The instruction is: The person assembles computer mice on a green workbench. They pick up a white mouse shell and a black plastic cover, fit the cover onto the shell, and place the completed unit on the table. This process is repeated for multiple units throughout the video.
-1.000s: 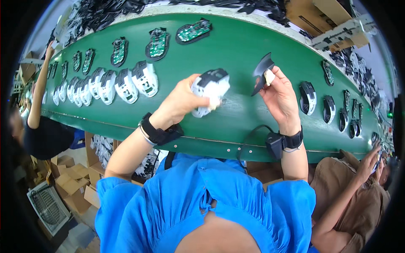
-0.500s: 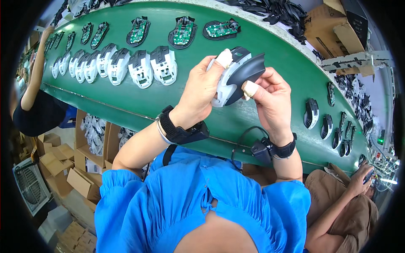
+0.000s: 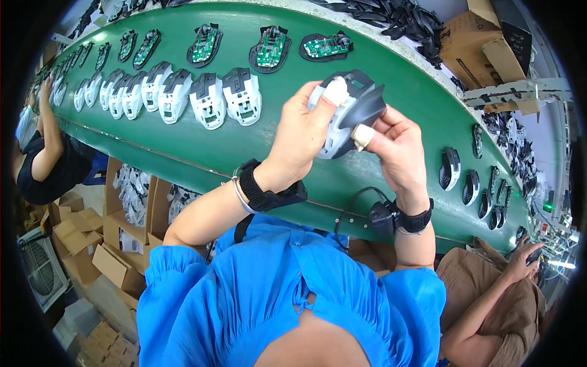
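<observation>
Above the green belt, both of my hands are closed on a white and black computer mouse shell (image 3: 334, 142) and its dark side panel. My left hand (image 3: 295, 133) grips the shell by its left side, thumb across the top. Pinched between the thumb and fingers of my right hand (image 3: 400, 142), the curved black side panel (image 3: 367, 110) lies against the shell's right side. Whether it is fully seated I cannot tell. White wraps cover both thumb tips. My fingers hide the shell's underside.
White and black mouse shells (image 3: 242, 98) and mouse bases with green circuit boards (image 3: 269, 50) line the green belt (image 3: 183, 144) on the left. Assembled-looking mouse parts (image 3: 450, 169) lie at right. Black parts (image 3: 397, 24) heap beyond the far edge. Co-workers sit both sides.
The shell has turned in my hands, showing more of its top and less of the side panel. Parts on the left of the belt have slid slightly right. The left co-worker's arm has lowered.
</observation>
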`<state>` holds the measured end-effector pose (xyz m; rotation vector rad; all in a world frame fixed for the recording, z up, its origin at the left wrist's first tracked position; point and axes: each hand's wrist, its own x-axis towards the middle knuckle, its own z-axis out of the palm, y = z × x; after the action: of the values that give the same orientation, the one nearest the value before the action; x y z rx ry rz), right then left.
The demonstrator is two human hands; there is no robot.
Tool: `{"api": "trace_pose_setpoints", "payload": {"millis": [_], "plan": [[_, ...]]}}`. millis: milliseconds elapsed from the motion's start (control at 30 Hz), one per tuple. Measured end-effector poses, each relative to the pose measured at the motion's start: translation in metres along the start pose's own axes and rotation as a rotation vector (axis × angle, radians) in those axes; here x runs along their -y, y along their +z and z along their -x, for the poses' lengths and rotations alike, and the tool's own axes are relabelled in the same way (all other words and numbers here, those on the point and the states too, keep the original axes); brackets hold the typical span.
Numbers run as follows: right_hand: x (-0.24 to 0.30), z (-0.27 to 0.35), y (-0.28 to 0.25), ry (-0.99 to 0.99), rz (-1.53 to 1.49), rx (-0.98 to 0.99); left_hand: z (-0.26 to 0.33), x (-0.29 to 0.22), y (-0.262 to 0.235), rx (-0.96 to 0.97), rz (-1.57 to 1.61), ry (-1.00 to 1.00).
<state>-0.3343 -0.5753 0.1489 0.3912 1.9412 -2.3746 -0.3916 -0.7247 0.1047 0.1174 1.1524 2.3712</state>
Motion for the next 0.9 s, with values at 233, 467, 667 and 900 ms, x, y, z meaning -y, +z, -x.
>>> {"api": "trace_pose_setpoints", "payload": {"millis": [233,467,667,900], "plan": [[0.001,-0.001,-0.002,-0.039,-0.241,0.027,0.008,-0.011,-0.013,0.255,-0.357,0.103],[-0.013,-0.007,0.000,-0.078,-0.135,0.025,-0.003,-0.018,-0.020,0.230,-0.571,0.104],[0.018,0.034,-0.003,0.029,0.111,0.160,0.037,-0.061,-0.037,0.641,-0.785,-0.073],[0.041,0.065,0.035,-0.458,0.588,0.426,0.087,-0.079,-0.026,0.591,-0.928,0.424]]}}
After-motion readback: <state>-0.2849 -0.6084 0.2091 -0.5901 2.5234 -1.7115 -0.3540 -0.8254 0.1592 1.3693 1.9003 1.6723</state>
